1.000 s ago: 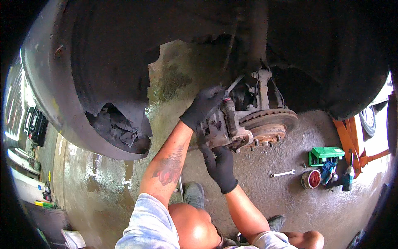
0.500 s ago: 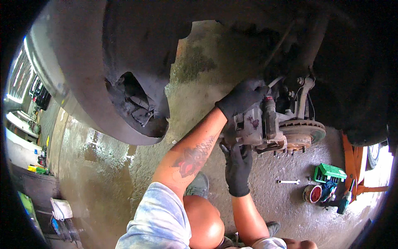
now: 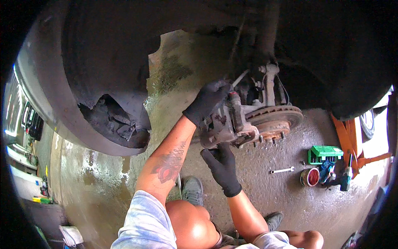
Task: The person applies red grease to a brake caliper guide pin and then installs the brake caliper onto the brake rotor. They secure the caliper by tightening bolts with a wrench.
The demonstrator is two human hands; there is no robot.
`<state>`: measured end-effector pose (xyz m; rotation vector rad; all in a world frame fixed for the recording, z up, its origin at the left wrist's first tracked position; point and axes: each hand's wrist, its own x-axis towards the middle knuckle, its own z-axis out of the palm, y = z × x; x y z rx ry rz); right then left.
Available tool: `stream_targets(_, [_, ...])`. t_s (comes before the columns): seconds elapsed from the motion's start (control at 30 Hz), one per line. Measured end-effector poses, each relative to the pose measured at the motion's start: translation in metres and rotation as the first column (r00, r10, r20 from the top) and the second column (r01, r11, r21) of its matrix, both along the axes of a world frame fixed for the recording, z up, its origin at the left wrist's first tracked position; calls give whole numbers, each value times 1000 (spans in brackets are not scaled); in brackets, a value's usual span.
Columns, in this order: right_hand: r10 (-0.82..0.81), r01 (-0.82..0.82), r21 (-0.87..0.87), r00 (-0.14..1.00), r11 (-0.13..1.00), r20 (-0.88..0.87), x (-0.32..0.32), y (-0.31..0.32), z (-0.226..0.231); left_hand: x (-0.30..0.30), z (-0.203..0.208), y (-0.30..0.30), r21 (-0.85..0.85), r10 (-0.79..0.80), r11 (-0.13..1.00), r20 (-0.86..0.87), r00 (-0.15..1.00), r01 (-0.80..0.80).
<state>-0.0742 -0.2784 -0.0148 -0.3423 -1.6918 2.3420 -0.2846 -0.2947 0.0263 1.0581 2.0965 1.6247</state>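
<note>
A rusty brake caliper sits beside the brake disc under the wheel arch. My left hand, in a black glove, is closed over the caliper's upper end, its fingertips partly hidden. Just beyond those fingers a light metal bar sticks out; I cannot tell whether the hand holds it. Below the caliper is my right hand, also black-gloved, its thumb spread from the fingers. Those fingers reach up to the caliper's lower edge, and their tips are partly hidden.
A combination wrench lies on the wet concrete at right. Near it are a green socket case, a round tub with red contents and a power tool. An orange stand rises behind; the dark fender liner hangs at left.
The view has shifted, moving the caliper and disc leftward in the picture. My right hand has eased off the caliper's underside, its thumb now standing apart. My left hand stays at the caliper's upper end.
</note>
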Motion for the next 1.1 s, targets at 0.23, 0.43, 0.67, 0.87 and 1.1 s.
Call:
stream_targets(0.23, [41,-42,-59,999,997,-25,5,8,4,8,3,4,56,33,998,33,999,-35])
stream_targets(0.43, [-108,138,374,989,917,-102,-12,7,-17,-3,4,2,-17,-97,995,15,995,97])
stream_targets(0.67, [-144,204,414,975,887,-172,-24,3,-14,-12,-7,4,92,-115,991,178,977,100])
stream_targets(0.87, [-180,239,477,970,846,-166,-32,-8,-22,-27,-13,1,77,-103,992,72,992,97])
stream_targets(1.1, [-345,405,437,914,803,-213,-36,-18,-5,-22,-7,4,127,-74,990,98,992,61])
